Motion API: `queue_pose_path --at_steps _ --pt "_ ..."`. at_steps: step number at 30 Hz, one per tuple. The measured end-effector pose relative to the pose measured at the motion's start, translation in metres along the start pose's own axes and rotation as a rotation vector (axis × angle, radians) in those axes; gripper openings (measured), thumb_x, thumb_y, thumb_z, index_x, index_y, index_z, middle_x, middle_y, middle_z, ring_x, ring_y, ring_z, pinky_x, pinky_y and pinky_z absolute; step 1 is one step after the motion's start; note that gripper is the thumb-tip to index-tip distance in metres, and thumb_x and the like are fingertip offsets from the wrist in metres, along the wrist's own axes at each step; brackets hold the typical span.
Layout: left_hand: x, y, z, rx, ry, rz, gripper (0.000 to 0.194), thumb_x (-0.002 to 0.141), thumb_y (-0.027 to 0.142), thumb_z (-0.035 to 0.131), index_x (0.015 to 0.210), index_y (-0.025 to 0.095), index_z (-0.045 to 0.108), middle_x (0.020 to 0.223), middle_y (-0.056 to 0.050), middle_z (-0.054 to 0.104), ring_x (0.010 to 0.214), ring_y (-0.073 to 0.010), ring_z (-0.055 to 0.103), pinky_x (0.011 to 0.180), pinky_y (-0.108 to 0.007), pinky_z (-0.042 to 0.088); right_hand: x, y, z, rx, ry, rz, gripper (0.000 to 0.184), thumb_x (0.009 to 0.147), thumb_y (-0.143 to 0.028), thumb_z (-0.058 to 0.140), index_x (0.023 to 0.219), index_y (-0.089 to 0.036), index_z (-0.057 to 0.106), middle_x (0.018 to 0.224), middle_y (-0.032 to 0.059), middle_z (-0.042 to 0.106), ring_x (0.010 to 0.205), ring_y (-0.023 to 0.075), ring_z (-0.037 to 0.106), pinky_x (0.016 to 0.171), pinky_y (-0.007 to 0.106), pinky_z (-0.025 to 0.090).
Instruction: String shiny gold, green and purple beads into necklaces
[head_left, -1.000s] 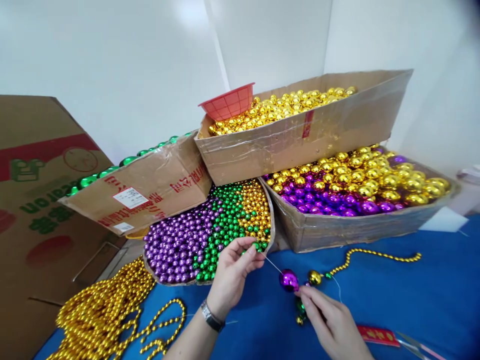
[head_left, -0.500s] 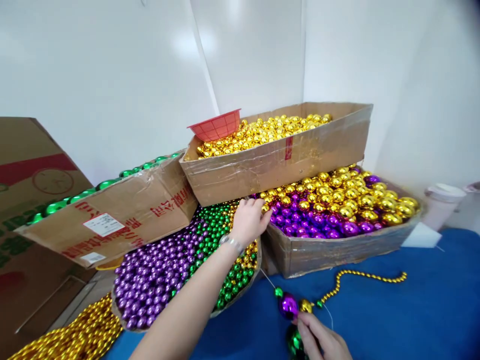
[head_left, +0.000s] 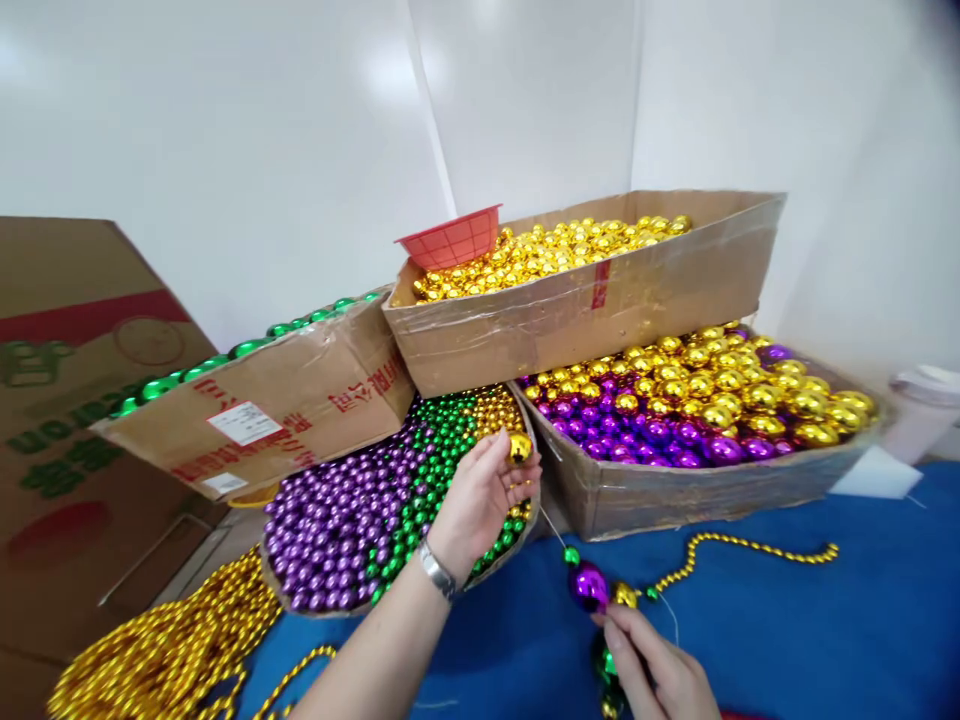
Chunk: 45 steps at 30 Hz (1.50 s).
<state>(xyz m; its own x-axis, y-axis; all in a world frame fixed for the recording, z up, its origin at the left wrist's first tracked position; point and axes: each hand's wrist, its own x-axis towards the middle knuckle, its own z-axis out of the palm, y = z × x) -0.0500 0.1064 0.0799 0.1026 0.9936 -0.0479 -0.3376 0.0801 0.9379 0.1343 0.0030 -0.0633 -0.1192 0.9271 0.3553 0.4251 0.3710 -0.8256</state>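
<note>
Between the thumb and fingers of my left hand (head_left: 480, 495) is a shiny gold bead (head_left: 520, 447), held above the round tray (head_left: 274, 585) of small purple, green and gold beads. A watch is on that wrist. Low in the view, my right hand (head_left: 652, 650) pinches a bead strand (head_left: 589, 587) strung with a small green, a large purple, a gold and darker green beads. Thin thread runs up from the strand's small green bead toward my left hand; its far end I cannot make out. A thin gold bead chain (head_left: 739, 543) extends from the strand across the blue cloth.
A box of gold and purple beads (head_left: 720, 490) stands at the right. Above it sits a box of gold beads (head_left: 570, 325) with a red basket (head_left: 454, 240). A box of green beads (head_left: 300, 405) is at the left, over piled gold bead chains (head_left: 172, 640) on the blue cloth (head_left: 825, 640).
My left hand has come back from the beads beside the right box's corner and turned over, now with a gold bead in its fingers. My right hand keeps its hold on the strand.
</note>
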Motion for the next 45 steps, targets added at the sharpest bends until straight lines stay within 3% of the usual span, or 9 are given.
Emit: queue_pose_path --at_steps 3,6,13,22,28,37,41,45 --pt "-0.035 -0.016 -0.016 -0.216 0.135 -0.172 0.034 0.082 0.046 0.054 0.090 0.013 0.058 0.088 -0.011 0.066 0.075 -0.0166 0.063 0.071 -0.029 0.050 -0.001 -0.004 0.000 -0.033 -0.063 -0.085 0.022 0.092 -0.031 0.044 0.100 -0.022 0.061 0.083 0.0026 0.070 0.068 0.0114 0.067 0.061 0.011 0.049" --pt "-0.054 -0.027 -0.024 -0.290 0.181 -0.211 0.035 0.084 0.046 0.052 0.091 0.012 0.058 0.088 -0.012 0.066 0.075 -0.0163 0.063 0.071 -0.028 0.050 -0.002 -0.009 0.004 -0.051 -0.063 -0.144 0.021 0.092 -0.029 0.043 0.101 -0.021 0.060 0.085 0.0031 0.070 0.070 0.0122 0.067 0.063 0.013 0.050" --pt "-0.070 -0.025 -0.040 -0.201 0.146 -0.041 0.025 0.084 0.032 0.056 0.106 0.020 0.053 0.095 -0.006 0.064 0.083 -0.0174 0.064 0.079 -0.033 0.049 -0.002 -0.019 0.001 -0.092 -0.049 -0.149 0.021 0.093 -0.028 0.041 0.100 -0.020 0.060 0.084 0.0045 0.069 0.071 0.0136 0.066 0.065 0.018 0.050" --pt "-0.091 -0.030 -0.054 -0.058 0.137 -0.018 0.035 0.083 0.025 0.059 0.116 0.021 0.052 0.101 -0.005 0.059 0.094 -0.0219 0.062 0.085 -0.036 0.049 -0.004 -0.030 0.003 -0.068 -0.132 -0.095 0.024 0.094 -0.028 0.038 0.100 -0.020 0.060 0.083 0.0027 0.067 0.068 0.0124 0.064 0.064 0.020 0.050" --pt "-0.103 -0.033 -0.063 0.051 0.163 0.024 0.036 0.074 0.021 0.069 0.108 0.020 0.057 0.101 -0.004 0.057 0.087 -0.0160 0.059 0.078 -0.033 0.053 -0.006 -0.025 -0.002 -0.119 -0.116 -0.264 0.022 0.092 -0.023 0.043 0.104 -0.018 0.060 0.095 0.0073 0.068 0.083 0.0161 0.066 0.075 0.024 0.052" --pt "-0.105 -0.033 -0.073 0.204 0.179 0.117 0.038 0.072 0.021 0.070 0.108 0.020 0.056 0.093 -0.004 0.060 0.083 -0.0144 0.057 0.075 -0.029 0.051 -0.007 -0.022 -0.002 -0.233 -0.118 -0.374 0.024 0.091 -0.021 0.042 0.103 -0.017 0.063 0.084 0.0072 0.069 0.066 0.0151 0.065 0.064 0.024 0.054" --pt "-0.107 -0.032 -0.071 0.348 0.180 0.200 0.038 0.072 0.020 0.070 0.107 0.021 0.057 0.097 -0.004 0.060 0.088 -0.0154 0.056 0.076 -0.026 0.049 -0.006 -0.020 -0.001 -0.317 -0.102 -0.420 0.024 0.090 -0.021 0.044 0.103 -0.017 0.064 0.085 0.0074 0.069 0.070 0.0167 0.066 0.069 0.026 0.055" --pt "-0.113 -0.032 -0.060 0.380 0.106 0.228 0.034 0.071 0.021 0.071 0.104 0.020 0.061 0.109 -0.006 0.057 0.096 -0.0184 0.056 0.081 -0.029 0.048 -0.004 -0.022 0.006 -0.282 -0.097 -0.405 0.024 0.090 -0.021 0.044 0.105 -0.017 0.062 0.091 0.0079 0.069 0.078 0.0175 0.067 0.074 0.027 0.054"
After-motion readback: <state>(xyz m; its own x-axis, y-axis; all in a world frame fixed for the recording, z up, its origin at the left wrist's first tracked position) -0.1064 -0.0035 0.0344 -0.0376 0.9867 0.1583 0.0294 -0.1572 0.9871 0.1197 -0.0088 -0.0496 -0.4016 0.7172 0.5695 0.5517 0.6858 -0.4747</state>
